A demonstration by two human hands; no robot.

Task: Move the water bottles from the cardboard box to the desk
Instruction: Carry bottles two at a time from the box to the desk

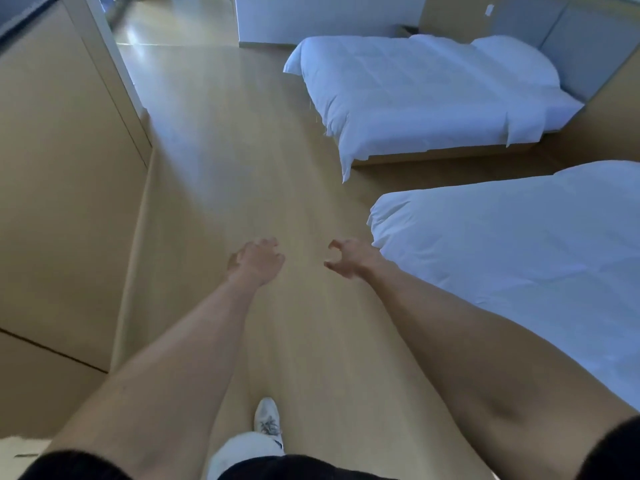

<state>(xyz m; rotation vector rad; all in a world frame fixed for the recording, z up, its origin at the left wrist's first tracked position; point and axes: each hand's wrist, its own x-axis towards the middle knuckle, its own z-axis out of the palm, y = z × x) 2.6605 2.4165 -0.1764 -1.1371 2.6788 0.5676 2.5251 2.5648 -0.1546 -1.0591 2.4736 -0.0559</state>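
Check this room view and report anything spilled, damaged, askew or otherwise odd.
Nothing stands out. Both beds, the far bed and the near bed, have white covers on, and the wooden floor shows no spill. The left hand and right hand hold nothing. No bottles, box or desk are in view.

I count two beds: the near bed [519, 258] lies to my right, and the far bed [426, 95] sits beyond the near bed, across a strip of floor. One pillow [516, 60] rests at the far bed's head. I see two hands, left hand [258, 261] and right hand [349, 258], both left of the near bed, and one white shoe [266, 415].
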